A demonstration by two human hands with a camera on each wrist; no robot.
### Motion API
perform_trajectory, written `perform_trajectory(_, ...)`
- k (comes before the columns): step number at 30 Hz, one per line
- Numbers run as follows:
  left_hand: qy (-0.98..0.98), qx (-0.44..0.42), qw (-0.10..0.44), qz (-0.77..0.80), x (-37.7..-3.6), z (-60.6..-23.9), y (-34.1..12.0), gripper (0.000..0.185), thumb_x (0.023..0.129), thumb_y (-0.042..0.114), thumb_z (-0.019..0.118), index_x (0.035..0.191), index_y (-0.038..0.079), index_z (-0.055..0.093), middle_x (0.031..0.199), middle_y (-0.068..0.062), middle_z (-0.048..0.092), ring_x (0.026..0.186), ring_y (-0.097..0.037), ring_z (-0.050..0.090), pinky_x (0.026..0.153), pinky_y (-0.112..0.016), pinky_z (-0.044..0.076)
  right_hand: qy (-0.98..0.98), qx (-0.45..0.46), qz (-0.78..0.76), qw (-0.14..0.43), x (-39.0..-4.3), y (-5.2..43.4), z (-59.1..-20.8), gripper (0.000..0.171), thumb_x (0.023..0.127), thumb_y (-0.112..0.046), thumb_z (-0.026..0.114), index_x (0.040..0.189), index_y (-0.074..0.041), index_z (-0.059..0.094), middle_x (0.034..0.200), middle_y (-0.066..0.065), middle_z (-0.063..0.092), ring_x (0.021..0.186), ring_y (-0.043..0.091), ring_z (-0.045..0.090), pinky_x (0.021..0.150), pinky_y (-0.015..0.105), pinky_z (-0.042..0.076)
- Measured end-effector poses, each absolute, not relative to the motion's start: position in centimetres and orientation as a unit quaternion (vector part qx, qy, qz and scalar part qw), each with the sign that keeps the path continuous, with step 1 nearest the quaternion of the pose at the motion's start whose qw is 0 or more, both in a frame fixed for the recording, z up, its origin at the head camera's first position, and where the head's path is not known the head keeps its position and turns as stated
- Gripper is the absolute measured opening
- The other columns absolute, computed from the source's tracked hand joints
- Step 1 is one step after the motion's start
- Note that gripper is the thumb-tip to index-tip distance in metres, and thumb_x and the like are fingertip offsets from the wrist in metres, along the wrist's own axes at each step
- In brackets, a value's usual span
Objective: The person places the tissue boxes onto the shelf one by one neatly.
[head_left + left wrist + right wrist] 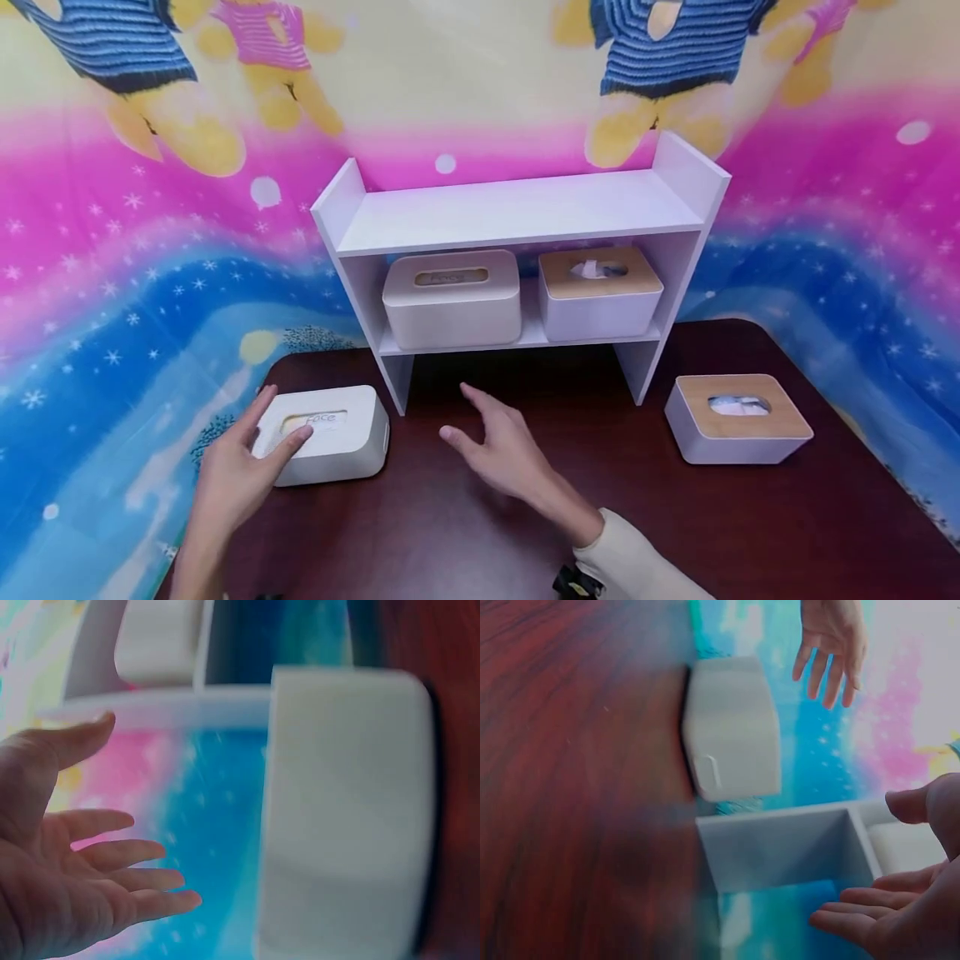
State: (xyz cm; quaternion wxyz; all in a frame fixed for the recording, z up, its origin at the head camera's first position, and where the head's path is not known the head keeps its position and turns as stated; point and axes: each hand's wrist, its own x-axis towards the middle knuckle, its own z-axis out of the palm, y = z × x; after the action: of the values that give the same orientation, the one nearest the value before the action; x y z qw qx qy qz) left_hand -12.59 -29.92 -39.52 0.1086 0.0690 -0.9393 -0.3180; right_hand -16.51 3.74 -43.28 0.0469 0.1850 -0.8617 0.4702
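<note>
My left hand (234, 475) hovers above the left end of a cream tissue box (337, 457), its thumb overlapping the slot in the lid in the head view. The left wrist view shows those fingers spread, with a gap between them and the box wall (349, 817). To the right of this box, my right hand (510, 450) hangs in the air in front of the shelf, thumb and fingers apart, holding nothing. Seen from the right wrist, the same box (731, 735) sits on the table, a small tab on its end face.
A white two-tier shelf (517, 208) stands at the back of the dark table (465, 533). Its lower tier holds another cream tissue box (453, 321) and a wood-lidded one (600, 315). A second wood-lidded tissue box (738, 446) sits at the right. Printed cloth (112, 333) hangs behind.
</note>
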Motion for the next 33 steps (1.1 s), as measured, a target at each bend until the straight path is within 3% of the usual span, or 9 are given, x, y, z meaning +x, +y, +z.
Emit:
perform_trajectory(7, -0.954, 0.059, 0.024, -0.291, -12.5, -41.9, -33.1, 0.110, 0.098, 0.058, 0.074, 0.174, 0.012, 0.008, 0.175, -0.031, 0.021, 0.153, -0.062, 0.031, 0.110, -0.077, 0.039, -0.860, 0.220, 0.461, 0.002, -17.4, 0.9, -45.7, 0.077, 0.099, -0.041, 0.078, 0.161, -0.005, 0.048, 0.161, 0.014, 0.056, 0.150, 0.027, 0.054, 0.123, 0.047, 0.046)
perform_trajectory(9, -0.956, 0.061, 0.005, -0.287, -12.5, -42.5, -33.8, 0.116, 0.097, 0.060, 0.074, 0.173, 0.011, 0.001, 0.171, -0.035, 0.028, 0.145, -0.058, 0.045, 0.103, -0.071, 0.048, -0.860, 0.224, 0.459, -0.014, -17.6, -0.1, -46.2, 0.081, 0.099, -0.043, 0.078, 0.162, -0.005, 0.046, 0.163, 0.013, 0.054, 0.151, 0.026, 0.052, 0.124, 0.046, 0.045)
perform_trajectory(13, -0.953, 0.058, -0.019, -0.296, -12.8, -43.5, -35.1, 0.123, 0.098, 0.061, 0.072, 0.171, 0.010, -0.012, 0.169, -0.040, 0.026, 0.141, -0.060, 0.047, 0.099, -0.068, 0.052, -0.864, 0.224, 0.449, -0.037, -17.9, -2.1, -46.8, 0.088, 0.097, -0.048, 0.079, 0.164, -0.006, 0.043, 0.165, 0.011, 0.052, 0.153, 0.025, 0.051, 0.124, 0.045, 0.044)
perform_trajectory(16, -0.945, 0.058, -0.045, -0.317, -13.1, -44.0, -36.0, 0.125, 0.100, 0.060, 0.069, 0.167, 0.009, -0.023, 0.174, -0.038, 0.005, 0.152, -0.064, 0.029, 0.109, -0.076, 0.042, -0.864, 0.225, 0.448, -0.050, -18.3, -3.5, -47.2, 0.092, 0.095, -0.050, 0.080, 0.165, -0.006, 0.041, 0.166, 0.011, 0.051, 0.153, 0.025, 0.050, 0.124, 0.044, 0.045)
perform_trajectory(20, -0.934, 0.064, -0.077, -0.343, -13.7, -44.7, -36.9, 0.125, 0.103, 0.057, 0.066, 0.163, 0.005, -0.031, 0.174, -0.037, -0.005, 0.156, -0.063, 0.020, 0.117, -0.076, 0.035, -0.858, 0.229, 0.453, -0.077, -18.6, -5.2, -47.7, 0.096, 0.095, -0.052, 0.080, 0.168, -0.007, 0.037, 0.170, 0.011, 0.045, 0.156, 0.025, 0.047, 0.125, 0.044, 0.044)
perform_trajectory(24, -0.916, 0.081, -0.105, -0.380, -14.1, -45.6, -37.1, 0.124, 0.104, 0.056, 0.065, 0.164, 0.002, -0.029, 0.175, -0.037, 0.005, 0.159, -0.055, 0.026, 0.115, -0.058, 0.048, -0.852, 0.245, 0.453, -0.097, -18.7, -6.6, -48.4, 0.100, 0.095, -0.054, 0.079, 0.169, -0.007, 0.032, 0.173, 0.011, 0.039, 0.159, 0.024, 0.042, 0.127, 0.041, 0.041)
perform_trajectory(26, -0.903, 0.087, -0.107, -0.408, -14.1, -46.1, -36.9, 0.120, 0.105, 0.054, 0.066, 0.167, 0.003, -0.022, 0.174, -0.035, 0.018, 0.155, -0.050, 0.038, 0.104, -0.041, 0.057, -0.849, 0.256, 0.452, -0.103, -18.6, -7.0, -48.7, 0.100, 0.095, -0.054, 0.078, 0.169, -0.006, 0.031, 0.174, 0.012, 0.037, 0.159, 0.022, 0.040, 0.128, 0.039, 0.040)
perform_trajectory(29, -0.892, 0.088, -0.088, -0.434, -13.9, -46.5, -36.6, 0.111, 0.105, 0.049, 0.069, 0.172, 0.004, -0.007, 0.167, -0.031, 0.036, 0.146, -0.043, 0.054, 0.086, -0.023, 0.058, -0.844, 0.266, 0.454, -0.101, -18.4, -7.2, -48.8, 0.099, 0.096, -0.052, 0.078, 0.169, -0.005, 0.031, 0.173, 0.014, 0.038, 0.158, 0.020, 0.041, 0.127, 0.037, 0.041)
perform_trajectory(33, -0.896, 0.085, -0.065, -0.431, -13.3, -46.3, -35.9, 0.104, 0.104, 0.046, 0.071, 0.173, 0.005, 0.005, 0.162, -0.032, 0.044, 0.138, -0.042, 0.062, 0.084, -0.022, 0.060, -0.844, 0.266, 0.457, -0.092, -18.1, -7.0, -48.4, 0.095, 0.097, -0.047, 0.078, 0.169, -0.006, 0.032, 0.172, 0.014, 0.039, 0.155, 0.018, 0.044, 0.125, 0.035, 0.043)
